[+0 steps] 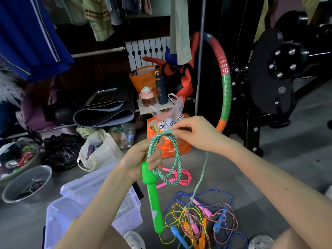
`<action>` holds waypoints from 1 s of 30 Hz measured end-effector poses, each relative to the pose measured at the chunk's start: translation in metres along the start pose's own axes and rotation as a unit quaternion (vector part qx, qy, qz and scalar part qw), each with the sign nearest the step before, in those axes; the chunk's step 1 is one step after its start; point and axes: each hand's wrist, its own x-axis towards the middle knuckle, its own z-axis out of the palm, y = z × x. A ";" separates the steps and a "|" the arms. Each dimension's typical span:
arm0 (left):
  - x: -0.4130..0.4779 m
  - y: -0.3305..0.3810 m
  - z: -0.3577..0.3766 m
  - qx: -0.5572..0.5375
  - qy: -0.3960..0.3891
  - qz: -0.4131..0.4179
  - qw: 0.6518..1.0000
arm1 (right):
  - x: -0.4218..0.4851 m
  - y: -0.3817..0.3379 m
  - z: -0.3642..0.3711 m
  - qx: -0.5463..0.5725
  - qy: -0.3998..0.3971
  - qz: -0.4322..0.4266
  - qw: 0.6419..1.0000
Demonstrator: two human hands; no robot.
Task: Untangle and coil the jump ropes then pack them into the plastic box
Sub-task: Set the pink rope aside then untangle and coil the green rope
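Just right of and above the plastic box (59,212), the left hand (142,159) is gripping the green rope (177,159) in coils while the right hand (197,134) is pinching its top loop, so coiling is seemingly underway and pulling the trailing strand free of the tangled pile (203,220) is likely coming next.

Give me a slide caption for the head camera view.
Left hand and right hand coil a green rope above tangled ropes beside the plastic box.

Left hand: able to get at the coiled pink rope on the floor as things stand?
Probably not yet. The left hand grips the green handle and the green-white rope loops, so it is full. The pink rope itself lies uncovered on the floor beyond them.
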 end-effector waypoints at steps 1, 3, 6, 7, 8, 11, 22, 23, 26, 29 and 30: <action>0.001 -0.001 -0.002 -0.008 0.004 0.000 1.000 | -0.002 0.001 0.005 0.025 -0.008 0.013 1.000; 0.002 -0.003 -0.007 -0.021 -0.009 -0.001 1.000 | -0.006 0.002 0.012 0.110 -0.024 0.055 0.992; 0.004 -0.005 -0.013 -0.053 -0.063 -0.016 0.996 | -0.008 0.007 0.025 0.086 0.004 0.051 0.995; 0.004 -0.006 -0.014 -0.062 -0.072 -0.022 0.995 | -0.007 0.009 0.028 0.076 0.011 0.053 0.996; 0.004 -0.007 -0.015 -0.066 -0.079 -0.027 0.994 | -0.007 0.009 0.030 0.083 0.007 0.063 0.995; 0.004 -0.010 -0.019 -0.066 -0.114 -0.037 0.991 | -0.007 0.007 0.028 0.171 -0.036 0.089 0.981; -0.003 0.000 -0.037 -0.193 -0.162 0.022 0.968 | -0.034 0.054 0.026 0.269 -0.067 0.174 0.945; -0.007 0.005 -0.042 -0.200 -0.129 0.044 0.970 | -0.041 0.067 0.025 0.260 -0.058 0.192 0.945; -0.012 0.021 -0.066 -0.213 -0.078 0.085 0.970 | -0.068 0.110 0.024 0.280 0.003 0.254 0.926; -0.014 0.028 -0.094 -0.253 -0.034 0.096 0.962 | -0.095 0.145 0.031 0.269 0.052 0.305 0.912; -0.013 0.029 -0.097 -0.261 -0.025 0.099 0.960 | -0.101 0.153 0.036 0.245 0.067 0.321 0.912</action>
